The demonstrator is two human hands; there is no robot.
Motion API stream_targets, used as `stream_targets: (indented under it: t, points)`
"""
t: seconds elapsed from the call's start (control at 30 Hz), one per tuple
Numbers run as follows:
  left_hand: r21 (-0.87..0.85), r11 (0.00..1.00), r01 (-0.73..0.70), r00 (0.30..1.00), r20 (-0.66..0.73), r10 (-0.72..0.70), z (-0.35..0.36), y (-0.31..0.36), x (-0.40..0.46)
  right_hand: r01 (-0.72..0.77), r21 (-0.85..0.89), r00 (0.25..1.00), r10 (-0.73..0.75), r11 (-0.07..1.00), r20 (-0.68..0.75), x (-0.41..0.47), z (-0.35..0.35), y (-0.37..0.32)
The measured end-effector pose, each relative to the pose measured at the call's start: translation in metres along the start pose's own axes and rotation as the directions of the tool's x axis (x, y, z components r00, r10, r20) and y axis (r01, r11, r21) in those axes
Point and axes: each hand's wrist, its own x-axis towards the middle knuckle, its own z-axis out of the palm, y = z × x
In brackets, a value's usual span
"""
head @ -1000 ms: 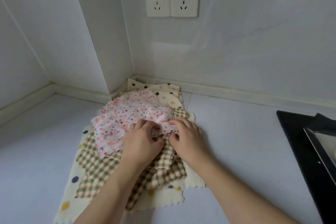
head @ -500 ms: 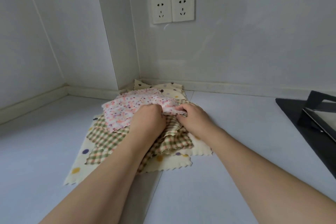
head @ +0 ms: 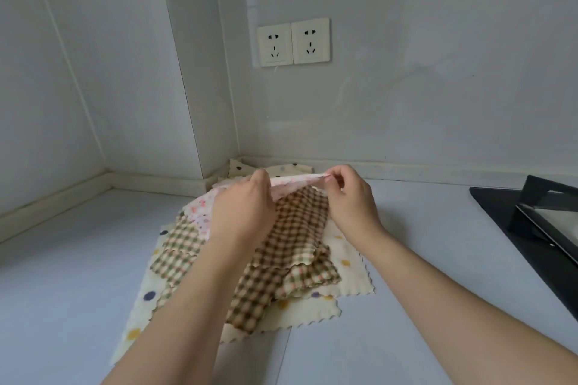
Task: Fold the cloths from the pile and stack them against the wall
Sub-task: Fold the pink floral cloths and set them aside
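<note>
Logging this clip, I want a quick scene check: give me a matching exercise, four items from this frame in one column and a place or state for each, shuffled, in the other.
Things:
1. pink floral-speckled cloth
2. brown-and-cream checked cloth
3. cream cloth with coloured polka dots
4. pair of white wall sockets

Places or states:
A. bottom layer, flat on the counter
B. lifted by its near edge, pinched by left hand and right hand
C. on the wall above the pile
D. uncovered just beneath the raised edge

Pairs: 1-B, 2-D, 3-A, 4-C

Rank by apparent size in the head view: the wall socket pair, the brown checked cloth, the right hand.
1. brown checked cloth, largest.
2. wall socket pair and right hand look about alike; the hand is nearer the camera, so their order is unsure.
</note>
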Motion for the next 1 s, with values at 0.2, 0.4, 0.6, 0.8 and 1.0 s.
stream_targets:
  t: [0.2, 0.4, 0.6, 0.8, 1.0]
  points:
    - [-0.146, 0.987, 0.063, 0.996, -0.047, -0.070, -0.041, 0.005, 0.015, 0.073, 0.154, 0.987, -0.049, 0.985, -0.156, 0.009, -0.012, -0.018]
    - [-0.582, 0.812, 0.053, 0.997, -0.018, -0.079, -0.098, 0.036, 0.025, 0.180, 0.294, 0.957, -0.099, 0.939, -0.272, 0.030, -0.042, -0.055]
    - [-0.835, 0.542, 0.092, 0.995, 0.093, -0.025, -0.124, 0.045, 0.020, 0.246, 0.261, 0.967, -0.218, 0.933, -0.131, 0.034, -0.070, -0.088]
    - [-0.820, 0.568, 0.067, 0.995, 0.100, 0.027, -0.135, 0.044, 0.022, 0.194, 0.230, 0.974, -0.214, 0.954, 0.069, 0.032, -0.075, -0.100]
    - [-0.495, 0.860, -0.125, 0.982, -0.183, 0.037, -0.133, 0.046, 0.022, 0.240, 0.314, 0.948, -0.292, 0.919, 0.130, 0.031, -0.074, -0.103]
